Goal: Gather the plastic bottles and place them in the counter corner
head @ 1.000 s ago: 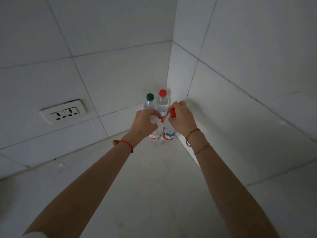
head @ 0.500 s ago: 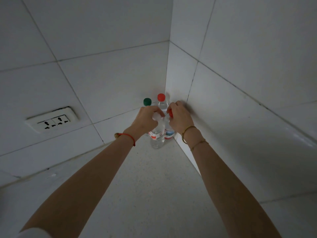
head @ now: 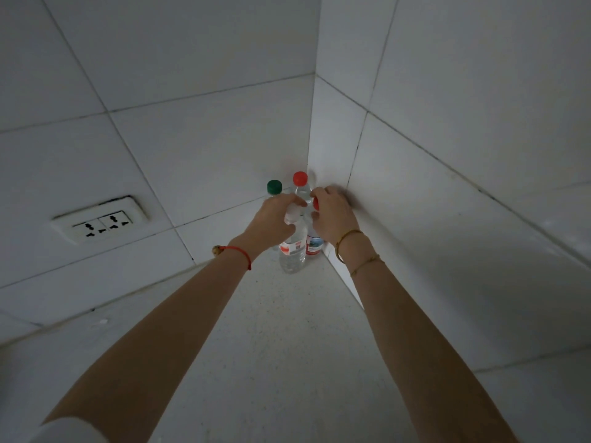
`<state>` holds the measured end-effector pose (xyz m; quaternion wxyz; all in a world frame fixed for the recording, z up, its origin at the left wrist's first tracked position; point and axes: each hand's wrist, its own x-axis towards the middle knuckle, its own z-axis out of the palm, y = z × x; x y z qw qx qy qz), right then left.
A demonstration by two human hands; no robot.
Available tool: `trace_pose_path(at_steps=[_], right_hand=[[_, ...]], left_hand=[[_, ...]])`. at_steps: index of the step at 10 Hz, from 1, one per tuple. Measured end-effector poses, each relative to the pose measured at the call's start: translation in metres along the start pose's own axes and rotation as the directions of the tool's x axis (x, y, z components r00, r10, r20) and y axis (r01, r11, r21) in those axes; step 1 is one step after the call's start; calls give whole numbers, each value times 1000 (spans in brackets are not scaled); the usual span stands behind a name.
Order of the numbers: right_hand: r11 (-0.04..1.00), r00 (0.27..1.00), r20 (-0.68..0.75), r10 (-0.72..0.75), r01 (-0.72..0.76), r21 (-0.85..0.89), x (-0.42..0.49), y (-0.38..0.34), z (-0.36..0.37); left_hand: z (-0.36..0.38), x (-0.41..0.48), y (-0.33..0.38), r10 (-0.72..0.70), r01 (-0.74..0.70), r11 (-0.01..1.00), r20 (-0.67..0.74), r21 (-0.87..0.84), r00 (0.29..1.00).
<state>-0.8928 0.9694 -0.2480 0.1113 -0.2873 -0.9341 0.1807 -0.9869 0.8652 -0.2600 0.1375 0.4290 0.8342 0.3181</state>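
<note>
Several clear plastic bottles stand upright in the tiled counter corner. My left hand (head: 273, 220) grips the neck of a white-capped bottle (head: 292, 251) at the front. Beside it, my right hand (head: 332, 215) holds the top of a red-capped bottle (head: 315, 246) with a blue and red label, close to the right wall. Behind them stand a green-capped bottle (head: 274, 186) and a taller red-capped bottle (head: 300, 183), both untouched and partly hidden by my hands.
White tiled walls meet in the corner just behind the bottles. A double wall socket (head: 100, 223) sits on the left wall above the speckled counter (head: 287, 346), which stretches toward me between my forearms.
Both hands have stayed on their bottles and the bottles have been pushed a little deeper into the corner. The camera has shifted slightly.
</note>
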Motion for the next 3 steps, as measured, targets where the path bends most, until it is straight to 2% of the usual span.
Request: trace_pose_path(at_steps=[1, 3], right_hand=[[996, 999, 3, 46, -46, 76, -8, -2, -7], [984, 996, -74, 45, -32, 173, -44, -5, -20]], left_hand=[[-1, -9, 0, -8, 8, 1000, 8, -29, 1000], [-17, -43, -1, 6, -3, 999, -62, 51, 998]])
